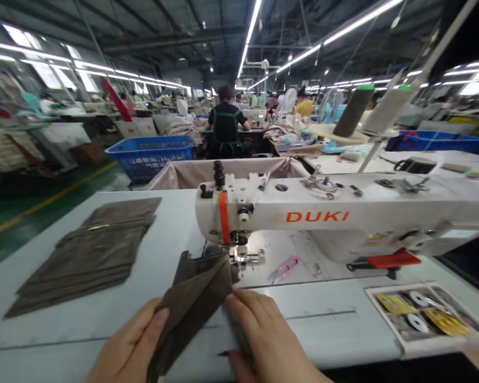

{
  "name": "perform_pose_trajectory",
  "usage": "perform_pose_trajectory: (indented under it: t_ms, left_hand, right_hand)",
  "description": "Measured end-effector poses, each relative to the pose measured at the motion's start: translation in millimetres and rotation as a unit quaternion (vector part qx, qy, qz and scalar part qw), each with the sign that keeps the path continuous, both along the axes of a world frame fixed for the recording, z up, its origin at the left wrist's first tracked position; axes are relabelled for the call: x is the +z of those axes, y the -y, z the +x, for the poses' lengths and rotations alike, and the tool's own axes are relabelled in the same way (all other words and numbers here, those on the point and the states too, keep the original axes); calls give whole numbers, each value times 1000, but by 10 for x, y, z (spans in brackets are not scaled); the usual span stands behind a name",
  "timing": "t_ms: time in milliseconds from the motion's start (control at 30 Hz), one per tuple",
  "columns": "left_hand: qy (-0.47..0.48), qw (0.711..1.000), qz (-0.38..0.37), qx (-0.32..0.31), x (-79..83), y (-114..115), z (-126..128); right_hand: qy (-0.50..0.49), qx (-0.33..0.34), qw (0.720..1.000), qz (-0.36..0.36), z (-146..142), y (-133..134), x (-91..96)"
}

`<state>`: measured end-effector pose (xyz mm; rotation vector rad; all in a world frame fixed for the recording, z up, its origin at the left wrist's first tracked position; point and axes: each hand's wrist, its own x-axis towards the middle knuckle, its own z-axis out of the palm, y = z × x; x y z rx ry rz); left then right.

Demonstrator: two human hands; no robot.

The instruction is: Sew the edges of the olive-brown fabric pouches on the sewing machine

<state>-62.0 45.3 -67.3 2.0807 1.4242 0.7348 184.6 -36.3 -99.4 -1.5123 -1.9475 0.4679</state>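
A folded piece of dark olive-brown fabric (pixel 195 303) runs from the sewing machine's needle area towards me. My left hand (pixel 130 340) pinches its near left edge between thumb and fingers. On the other side, my right hand (pixel 265 332) grips the fabric's right edge close to the presser foot, thumb underneath. A small dark tip pokes out by that thumb; I cannot tell what it is. The white sewing machine (pixel 279 213) stands directly beyond, the fabric's far end lying by its foot. Pink thread snips (pixel 285 270) lie on the machine bed right of the needle.
Stacked brown fabric pieces (pixel 91 244) lie on the left of the table (pixel 64 335). A tray (pixel 403 340) of bobbins sits at the right front. Thread cones (pixel 355 109) stand behind the machine. Beyond are a blue basket (pixel 151 154) and a seated person (pixel 225 122).
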Motion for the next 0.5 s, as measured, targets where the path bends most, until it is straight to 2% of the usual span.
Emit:
perform_pose_trajectory:
  t_ms: [67, 133, 267, 367, 500]
  left_hand:
    - [3, 1000, -26, -3, 140, -18, 30]
    - [13, 999, -37, -14, 240, -25, 92]
    - [49, 997, -49, -24, 322, -15, 180]
    - [63, 997, -42, -26, 343, -17, 198]
    - [22, 997, -21, -65, 355, -47, 171]
  right_hand:
    - [-33, -50, 998, 2, -106, -101, 37]
    - [-140, -90, 986, 2, -197, -255, 86]
    - [-379, -113, 918, -28, -315, -559, 105]
    - [-458, -133, 876, -73, -366, -653, 44]
    - [-514, -113, 835, -161, -365, -564, -57]
